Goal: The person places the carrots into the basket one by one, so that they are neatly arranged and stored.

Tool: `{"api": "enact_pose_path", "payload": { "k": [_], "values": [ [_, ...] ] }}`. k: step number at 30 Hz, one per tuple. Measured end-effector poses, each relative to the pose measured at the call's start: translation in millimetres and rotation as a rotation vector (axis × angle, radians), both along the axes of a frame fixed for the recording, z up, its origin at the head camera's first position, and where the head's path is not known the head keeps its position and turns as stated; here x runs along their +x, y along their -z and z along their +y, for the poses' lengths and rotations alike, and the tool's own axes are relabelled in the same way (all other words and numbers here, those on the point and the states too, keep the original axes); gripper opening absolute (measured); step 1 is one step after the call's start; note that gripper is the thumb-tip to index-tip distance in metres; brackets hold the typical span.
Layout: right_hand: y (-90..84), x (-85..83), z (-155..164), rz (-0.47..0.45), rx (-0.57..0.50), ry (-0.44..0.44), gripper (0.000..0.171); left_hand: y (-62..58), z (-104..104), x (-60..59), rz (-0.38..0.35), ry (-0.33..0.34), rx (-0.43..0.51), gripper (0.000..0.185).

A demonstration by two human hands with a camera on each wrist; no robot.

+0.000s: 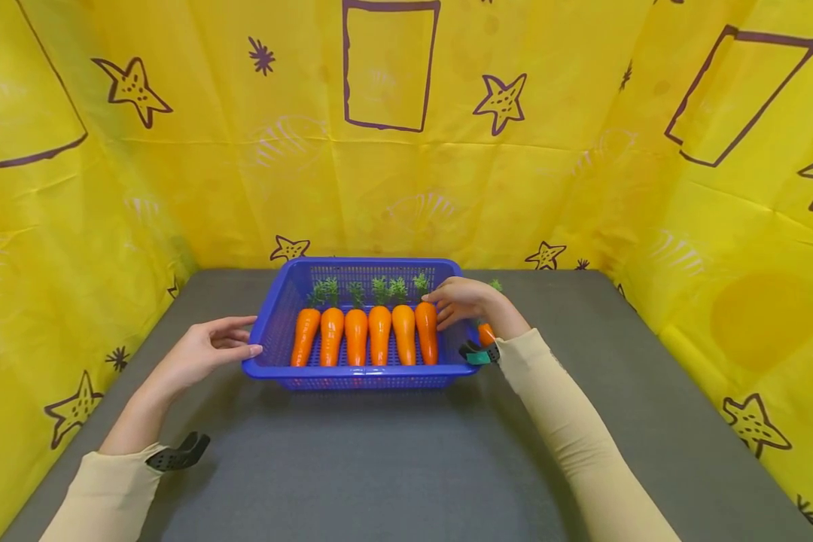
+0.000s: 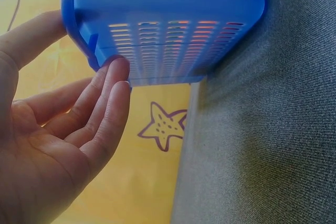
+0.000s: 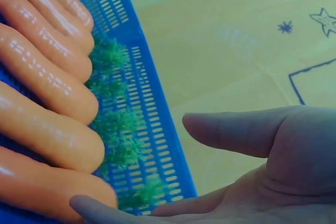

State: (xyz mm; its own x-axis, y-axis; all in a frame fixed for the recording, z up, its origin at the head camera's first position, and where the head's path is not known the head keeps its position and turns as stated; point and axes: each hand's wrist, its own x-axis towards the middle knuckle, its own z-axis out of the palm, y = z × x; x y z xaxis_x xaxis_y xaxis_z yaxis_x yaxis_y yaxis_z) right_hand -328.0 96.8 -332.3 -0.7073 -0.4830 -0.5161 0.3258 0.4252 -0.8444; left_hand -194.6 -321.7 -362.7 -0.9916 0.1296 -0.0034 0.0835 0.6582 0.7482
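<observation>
Six orange carrots, the rightmost being one carrot, lie side by side in a blue plastic basket, green tops toward the back. At the basket's left end is my left hand, its thumb at the rim and its loosely extended fingers beside the outer wall. My right hand reaches over the right rim, close to the top of the rightmost carrot. In the right wrist view, its thumb stands apart from the fingers, and a fingertip overlaps the end of the nearest carrot.
Outside the basket on the right, another carrot is partly hidden behind my right wrist. The basket stands on a dark grey table. Yellow patterned cloth rises along the back and both sides.
</observation>
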Motion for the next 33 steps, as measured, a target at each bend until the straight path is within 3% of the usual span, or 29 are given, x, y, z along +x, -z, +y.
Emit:
{"api": "enact_pose_path", "payload": {
  "k": [15, 26, 33],
  "values": [
    [-2.5, 2.2, 9.3, 0.014, -0.092, 0.027, 0.064, -0.7, 1.3, -1.6, 0.004, 0.004, 0.0, 0.064],
    [-24.7, 13.8, 27.4, 0.059, -0.178, 0.035, 0.066, -0.3, -1.1, -2.0, -0.001, 0.0, -0.017, 0.064],
    [-31.9, 14.3, 55.5, 0.118, -0.148, 0.053, 0.063, -0.1, -0.6, -1.1, 0.005, 0.001, -0.02, 0.064]
  ]
}}
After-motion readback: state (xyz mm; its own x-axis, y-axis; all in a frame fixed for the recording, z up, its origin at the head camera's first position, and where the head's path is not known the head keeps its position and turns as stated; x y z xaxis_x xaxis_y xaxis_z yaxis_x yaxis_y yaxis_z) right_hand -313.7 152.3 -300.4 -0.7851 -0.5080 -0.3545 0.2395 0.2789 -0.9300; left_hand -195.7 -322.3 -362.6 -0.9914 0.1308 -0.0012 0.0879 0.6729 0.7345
